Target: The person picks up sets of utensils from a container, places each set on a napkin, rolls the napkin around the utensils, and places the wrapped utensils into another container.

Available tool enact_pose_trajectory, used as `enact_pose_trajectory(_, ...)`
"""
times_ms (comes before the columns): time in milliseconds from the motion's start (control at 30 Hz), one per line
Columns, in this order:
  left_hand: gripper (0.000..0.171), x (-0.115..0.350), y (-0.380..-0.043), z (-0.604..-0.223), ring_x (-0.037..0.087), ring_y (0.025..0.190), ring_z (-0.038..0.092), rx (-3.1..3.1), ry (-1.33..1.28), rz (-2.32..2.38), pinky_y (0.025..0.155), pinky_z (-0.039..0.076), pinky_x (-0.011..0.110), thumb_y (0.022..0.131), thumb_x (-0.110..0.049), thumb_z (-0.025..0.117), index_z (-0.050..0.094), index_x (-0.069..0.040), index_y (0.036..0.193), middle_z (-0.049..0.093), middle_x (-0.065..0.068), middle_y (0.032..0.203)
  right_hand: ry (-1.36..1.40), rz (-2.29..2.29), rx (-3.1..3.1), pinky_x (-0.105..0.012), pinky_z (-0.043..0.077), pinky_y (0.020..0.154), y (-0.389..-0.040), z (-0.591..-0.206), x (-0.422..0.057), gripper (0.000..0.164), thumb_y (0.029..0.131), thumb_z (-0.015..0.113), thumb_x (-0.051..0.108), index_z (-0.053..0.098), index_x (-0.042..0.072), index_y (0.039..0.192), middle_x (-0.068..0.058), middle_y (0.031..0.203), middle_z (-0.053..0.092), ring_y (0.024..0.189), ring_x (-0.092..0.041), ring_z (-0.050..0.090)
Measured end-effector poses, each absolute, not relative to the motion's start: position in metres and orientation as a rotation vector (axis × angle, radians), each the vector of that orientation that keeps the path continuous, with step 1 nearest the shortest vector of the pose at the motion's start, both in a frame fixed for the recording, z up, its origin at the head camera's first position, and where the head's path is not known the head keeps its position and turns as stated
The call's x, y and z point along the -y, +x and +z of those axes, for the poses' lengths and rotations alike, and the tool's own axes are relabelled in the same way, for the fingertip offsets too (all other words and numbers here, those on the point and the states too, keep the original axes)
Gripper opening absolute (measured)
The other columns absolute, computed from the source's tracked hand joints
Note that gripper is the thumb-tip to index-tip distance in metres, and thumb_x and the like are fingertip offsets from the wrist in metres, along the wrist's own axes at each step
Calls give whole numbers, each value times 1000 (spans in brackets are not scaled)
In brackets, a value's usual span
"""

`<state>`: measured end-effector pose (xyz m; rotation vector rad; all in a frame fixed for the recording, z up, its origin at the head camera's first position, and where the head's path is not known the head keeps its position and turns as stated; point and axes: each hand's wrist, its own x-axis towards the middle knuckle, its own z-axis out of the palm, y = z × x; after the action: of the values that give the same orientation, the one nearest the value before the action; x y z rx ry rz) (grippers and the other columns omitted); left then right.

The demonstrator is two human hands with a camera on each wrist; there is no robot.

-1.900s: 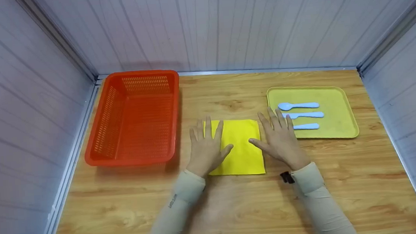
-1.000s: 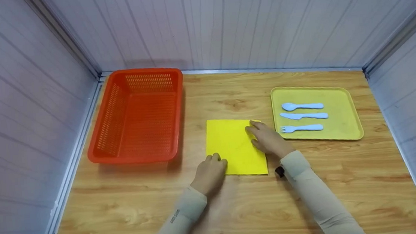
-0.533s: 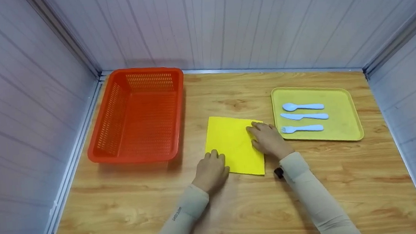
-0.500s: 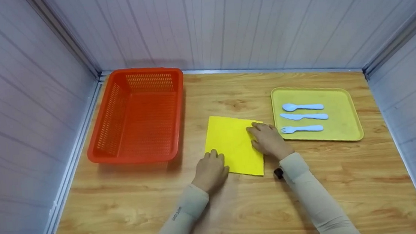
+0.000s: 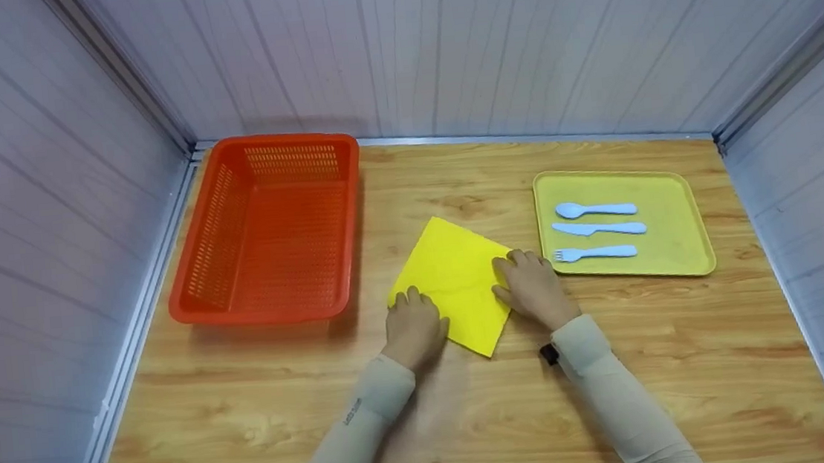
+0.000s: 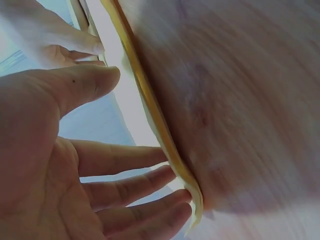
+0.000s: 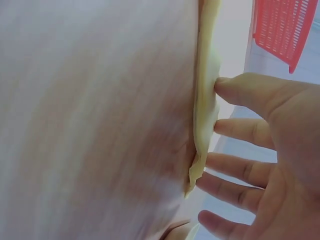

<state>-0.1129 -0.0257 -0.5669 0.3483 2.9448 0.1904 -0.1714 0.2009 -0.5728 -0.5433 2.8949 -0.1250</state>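
In the head view, your left hand [image 5: 415,330] and right hand [image 5: 534,288] rest at opposite sides of the folded yellow cloth [image 5: 460,268], which lies aslant between them on the desk [image 5: 489,433]. A faint wrinkle crosses the cloth between your hands; if they pull unevenly, it could deepen and bunch. Just beyond your right hand is the yellow tray [image 5: 669,228], with the spoon [image 5: 596,210], knife [image 5: 602,228] and fork [image 5: 596,252], the fork nearest you. An outward swing of that hand could nudge the tray and jostle the cutlery. The red basket [image 5: 255,317] stands farther off, ahead and left of your left hand. Dark lettering [image 5: 352,411] marks your left sleeve [image 5: 376,414], too small to read surely.

In the left wrist view, your fingers are loosely bent at the cloth's edge, thumb well apart from them: a touch, not a pinch. The edge curls below your fingertips and might fold under if pushed.

In the right wrist view, your spread thumb and fingers meet the edge lightly, without a firm hold. Layers look parted there, so lifting only the upper one could undo the fold.
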Motion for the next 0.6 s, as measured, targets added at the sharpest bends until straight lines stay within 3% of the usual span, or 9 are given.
enact_pose_trajectory(233,68,28,-130,-567,44,128,43,-2811,264,281,93,52,46,97,-42,63,52,14,134,43,29,141,-552,-108,-2935,-59,47,92,-161,-571,-200,53,97,66,37,57,3,136,-27,129,51,116,-43,51)
enact_pose_trajectory(600,74,37,-144,-571,43,136,36,-2782,390,290,111,37,43,95,-38,68,43,15,140,39,29,146,-470,-131,-2957,-55,47,88,-149,-574,-201,57,96,66,40,55,2,138,-27,126,50,112,-42,50)
